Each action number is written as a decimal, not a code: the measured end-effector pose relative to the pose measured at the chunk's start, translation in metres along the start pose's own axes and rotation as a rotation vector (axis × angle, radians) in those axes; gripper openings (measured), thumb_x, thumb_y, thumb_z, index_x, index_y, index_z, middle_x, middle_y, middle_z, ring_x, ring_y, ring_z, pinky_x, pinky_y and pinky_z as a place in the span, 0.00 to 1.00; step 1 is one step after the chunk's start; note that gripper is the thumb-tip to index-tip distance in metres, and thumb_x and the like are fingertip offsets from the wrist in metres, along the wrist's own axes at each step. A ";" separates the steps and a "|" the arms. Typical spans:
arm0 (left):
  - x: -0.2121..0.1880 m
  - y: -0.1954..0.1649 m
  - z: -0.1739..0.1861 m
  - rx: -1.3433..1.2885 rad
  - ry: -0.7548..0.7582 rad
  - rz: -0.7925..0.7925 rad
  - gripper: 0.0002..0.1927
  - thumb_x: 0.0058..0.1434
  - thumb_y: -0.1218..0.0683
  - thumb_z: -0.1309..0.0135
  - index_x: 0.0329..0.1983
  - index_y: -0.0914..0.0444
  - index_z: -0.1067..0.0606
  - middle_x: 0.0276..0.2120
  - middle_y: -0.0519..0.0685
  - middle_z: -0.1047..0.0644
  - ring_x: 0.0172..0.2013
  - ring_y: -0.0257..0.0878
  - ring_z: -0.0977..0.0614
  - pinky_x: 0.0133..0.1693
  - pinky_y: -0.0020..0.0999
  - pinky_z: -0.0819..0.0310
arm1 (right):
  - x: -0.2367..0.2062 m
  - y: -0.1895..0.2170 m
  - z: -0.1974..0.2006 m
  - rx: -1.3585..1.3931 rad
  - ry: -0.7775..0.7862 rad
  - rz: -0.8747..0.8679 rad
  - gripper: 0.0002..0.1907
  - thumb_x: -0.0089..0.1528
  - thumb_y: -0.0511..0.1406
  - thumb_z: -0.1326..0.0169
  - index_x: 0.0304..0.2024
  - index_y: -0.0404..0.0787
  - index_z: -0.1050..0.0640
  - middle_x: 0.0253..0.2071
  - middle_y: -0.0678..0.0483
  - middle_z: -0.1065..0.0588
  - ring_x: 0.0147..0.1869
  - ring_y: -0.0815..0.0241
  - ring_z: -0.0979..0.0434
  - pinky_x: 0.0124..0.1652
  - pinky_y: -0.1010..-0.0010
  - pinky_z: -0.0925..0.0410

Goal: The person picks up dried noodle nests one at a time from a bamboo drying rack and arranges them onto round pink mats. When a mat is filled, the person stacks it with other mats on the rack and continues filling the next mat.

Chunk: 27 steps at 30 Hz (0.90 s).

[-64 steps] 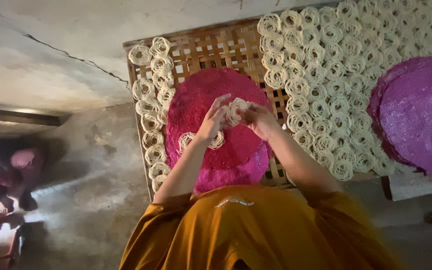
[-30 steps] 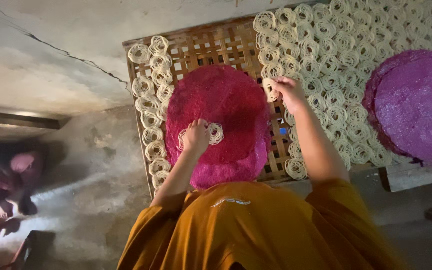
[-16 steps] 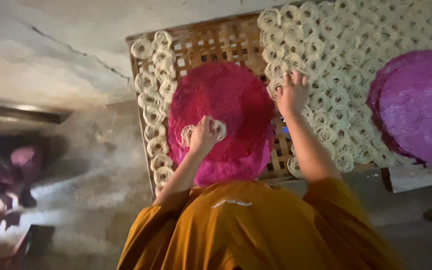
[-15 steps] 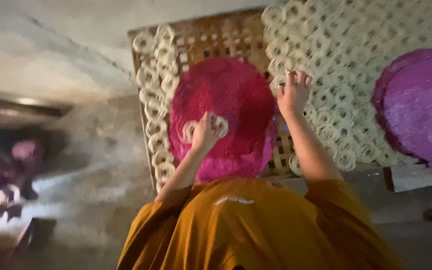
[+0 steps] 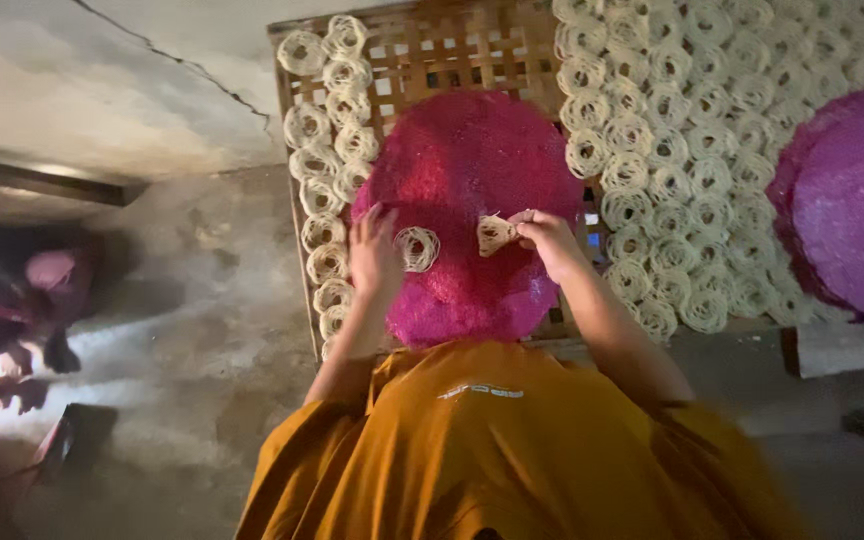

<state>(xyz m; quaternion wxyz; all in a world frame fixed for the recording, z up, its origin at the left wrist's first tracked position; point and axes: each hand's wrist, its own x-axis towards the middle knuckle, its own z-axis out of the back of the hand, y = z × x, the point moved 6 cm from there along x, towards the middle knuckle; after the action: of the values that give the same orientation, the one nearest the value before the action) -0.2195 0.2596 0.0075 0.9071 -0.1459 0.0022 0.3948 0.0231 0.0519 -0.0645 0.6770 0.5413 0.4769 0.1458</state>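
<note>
A stack of round pink woven mats (image 5: 472,160) lies on a bamboo lattice rack (image 5: 452,50) in front of me. My right hand (image 5: 550,243) pinches a pale, folded noodle coil (image 5: 495,233) just above the top mat. My left hand (image 5: 372,255) rests at the mat's left edge with its fingers spread. A flat round noodle coil (image 5: 417,248) lies on the mat right beside those fingers. My orange shirt fills the lower part of the view.
Rows of pale noodle coils (image 5: 327,150) line the rack's left side, and several more (image 5: 692,150) cover the rack to the right. A purple stack of round mats (image 5: 852,200) sits at far right. A person (image 5: 37,300) crouches in the dark at left.
My right hand came back from the coils on the right to the pink mat, now pinching a coil. The coil by my left hand now lies flat on the mat.
</note>
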 end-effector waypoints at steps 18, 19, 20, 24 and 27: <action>0.001 0.113 -0.007 -0.903 -0.141 0.261 0.13 0.65 0.60 0.42 0.52 0.66 0.24 0.42 0.51 0.18 0.40 0.41 0.19 0.45 0.36 0.25 | -0.008 0.069 0.102 0.186 -0.324 0.160 0.10 0.62 0.26 0.41 0.44 0.42 0.23 0.37 0.58 0.25 0.38 0.66 0.24 0.36 0.72 0.27; -0.001 0.118 -0.010 -0.989 -0.137 0.275 0.12 0.65 0.60 0.43 0.51 0.67 0.24 0.42 0.50 0.18 0.40 0.40 0.19 0.44 0.34 0.25 | -0.008 0.076 0.100 -0.098 -0.391 0.241 0.08 0.63 0.27 0.41 0.45 0.41 0.23 0.38 0.56 0.24 0.38 0.64 0.23 0.37 0.70 0.27; -0.002 0.121 -0.012 -0.991 -0.136 0.281 0.13 0.64 0.60 0.43 0.52 0.66 0.25 0.42 0.49 0.19 0.40 0.39 0.20 0.43 0.34 0.25 | -0.007 0.083 0.096 -0.383 -0.453 0.321 0.07 0.65 0.28 0.42 0.45 0.40 0.22 0.38 0.54 0.23 0.38 0.61 0.21 0.38 0.67 0.27; -0.007 0.117 -0.011 -1.000 -0.168 0.224 0.15 0.64 0.60 0.45 0.54 0.66 0.26 0.43 0.50 0.20 0.41 0.38 0.20 0.44 0.34 0.25 | -0.012 0.099 0.082 -0.953 -0.631 0.520 0.11 0.63 0.26 0.44 0.47 0.39 0.21 0.43 0.46 0.23 0.42 0.45 0.21 0.38 0.55 0.28; -0.011 0.117 -0.015 -0.901 -0.158 0.288 0.16 0.63 0.58 0.43 0.54 0.65 0.25 0.42 0.51 0.20 0.40 0.39 0.19 0.43 0.35 0.25 | -0.017 0.102 0.078 -1.080 -0.675 0.495 0.10 0.61 0.27 0.43 0.46 0.40 0.22 0.45 0.44 0.25 0.43 0.40 0.22 0.40 0.50 0.29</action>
<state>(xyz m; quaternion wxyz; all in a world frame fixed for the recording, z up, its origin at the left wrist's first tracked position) -0.3094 0.3235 -0.0362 0.6868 -0.4924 -0.2180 0.4882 0.1099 0.0307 0.0296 0.9105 0.2364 -0.0378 0.3372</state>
